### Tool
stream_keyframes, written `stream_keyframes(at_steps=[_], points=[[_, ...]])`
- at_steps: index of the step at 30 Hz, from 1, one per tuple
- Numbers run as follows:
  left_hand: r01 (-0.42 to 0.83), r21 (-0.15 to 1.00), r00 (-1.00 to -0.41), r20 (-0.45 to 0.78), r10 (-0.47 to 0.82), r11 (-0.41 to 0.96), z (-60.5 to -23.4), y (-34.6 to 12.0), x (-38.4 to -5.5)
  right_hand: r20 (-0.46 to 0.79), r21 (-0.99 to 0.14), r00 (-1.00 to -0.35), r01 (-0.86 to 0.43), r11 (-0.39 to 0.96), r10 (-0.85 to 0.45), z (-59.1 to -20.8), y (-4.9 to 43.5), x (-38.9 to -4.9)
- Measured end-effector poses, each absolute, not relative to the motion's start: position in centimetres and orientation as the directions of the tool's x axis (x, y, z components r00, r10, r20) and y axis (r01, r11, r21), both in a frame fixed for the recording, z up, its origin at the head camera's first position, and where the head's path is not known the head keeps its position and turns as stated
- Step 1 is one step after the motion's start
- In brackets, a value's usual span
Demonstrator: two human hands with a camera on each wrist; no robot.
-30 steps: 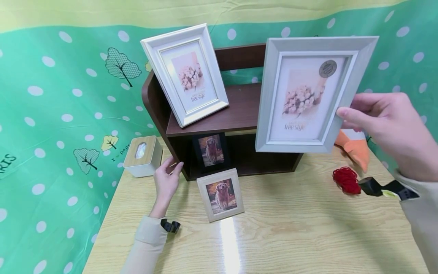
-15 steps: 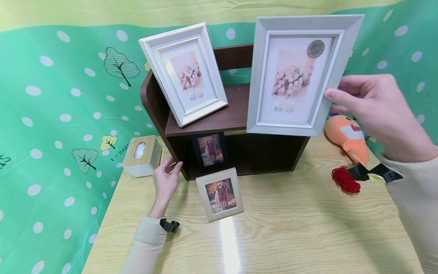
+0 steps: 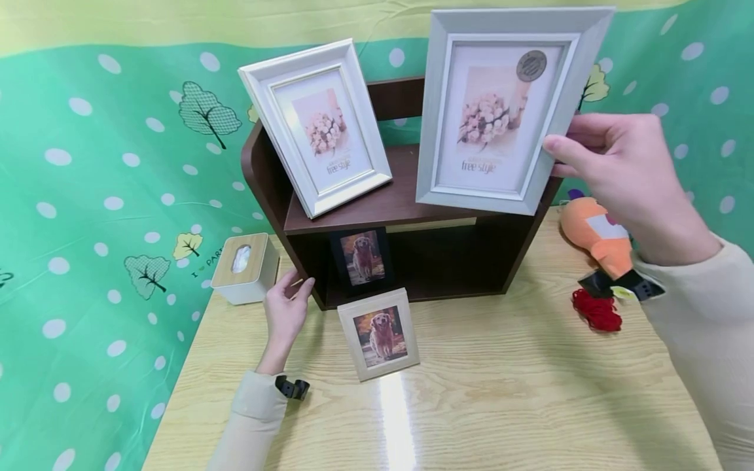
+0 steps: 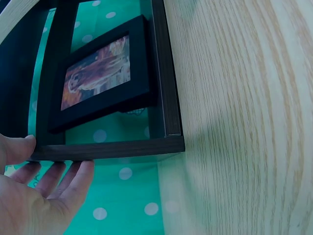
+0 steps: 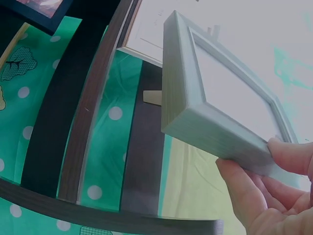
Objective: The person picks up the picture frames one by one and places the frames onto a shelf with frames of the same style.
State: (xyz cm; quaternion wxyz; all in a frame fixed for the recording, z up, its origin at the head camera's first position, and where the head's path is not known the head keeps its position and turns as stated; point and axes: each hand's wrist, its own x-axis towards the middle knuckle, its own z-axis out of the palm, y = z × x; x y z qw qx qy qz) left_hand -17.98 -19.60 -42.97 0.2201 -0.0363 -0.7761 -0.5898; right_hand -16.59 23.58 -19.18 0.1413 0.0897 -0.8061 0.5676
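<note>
My right hand (image 3: 627,170) grips the right edge of a pale grey photo frame (image 3: 427,131), thumb in front and fingers behind. In the right wrist view the grey frame (image 5: 176,73) is tilted in mid-air beside the shelf boards. A white photo frame (image 3: 321,196) leans on the upper board of the dark brown shelf (image 3: 406,163), at its left. At the shelf's left side panel, my left hand (image 3: 287,311) pinches the panel's edge; in the left wrist view, the thumb lies on one side and the fingers (image 4: 80,183) on the other.
A black photo frame (image 3: 385,255) stands in the lower compartment. Before the shelf stands a cream photo frame (image 3: 351,337). A tissue box (image 3: 244,288) is at left; an orange plush toy (image 3: 580,222) and red yarn (image 3: 597,311) lie at right on the wooden table (image 3: 489,392).
My right hand has carried the grey photo frame up and to the left, over the upper board's right half. The left hand has stayed on the side panel.
</note>
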Motion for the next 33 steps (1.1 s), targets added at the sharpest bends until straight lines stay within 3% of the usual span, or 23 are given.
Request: stream_keyframes(at_steps=[13,22,30,33], points=[[0.302,0.9,-0.89,0.385,-0.245,0.316,-44.6,-20.1,-18.7,0.328,-0.887,-0.944,-0.295,0.354,0.035,-19.6,21.9,-18.4],[0.304,0.898,-0.892,0.386,-0.235,0.318,-44.7,-20.0,-18.8,0.328,-0.841,-0.942,-0.26,0.475,0.065,-20.1,21.4,-19.2],[0.305,0.889,-0.897,0.389,-0.209,0.343,-41.8,-18.8,-17.1,0.312,-0.821,-0.946,-0.223,0.526,0.086,-20.2,21.3,-19.8],[0.303,0.893,-0.899,0.384,-0.211,0.333,-42.6,-19.2,-17.7,0.315,-0.808,-0.945,-0.22,0.547,0.086,-20.2,21.2,-19.9]])
